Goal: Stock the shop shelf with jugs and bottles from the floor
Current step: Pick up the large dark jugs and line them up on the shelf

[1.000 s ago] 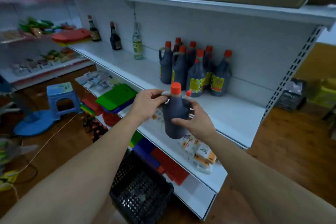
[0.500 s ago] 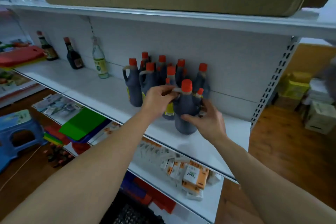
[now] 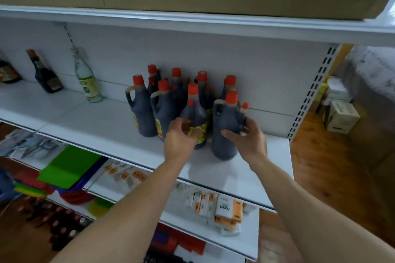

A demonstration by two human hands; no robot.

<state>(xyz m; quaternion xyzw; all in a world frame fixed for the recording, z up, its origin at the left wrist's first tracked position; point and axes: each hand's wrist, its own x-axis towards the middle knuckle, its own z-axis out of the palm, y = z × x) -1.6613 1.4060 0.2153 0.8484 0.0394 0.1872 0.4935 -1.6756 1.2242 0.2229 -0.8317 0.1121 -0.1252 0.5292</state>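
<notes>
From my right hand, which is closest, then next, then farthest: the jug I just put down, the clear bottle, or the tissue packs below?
1. Dark jug, touching the right hand.
2. Tissue packs, lower shelf, below the hand.
3. Clear bottle, far left on the same shelf.

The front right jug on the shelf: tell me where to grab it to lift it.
Grip the front right jug by the loop handle at its shoulder, coming from the left front. The jug stands upright, and the handle faces that open side; the right hand covers the other flank.
</notes>
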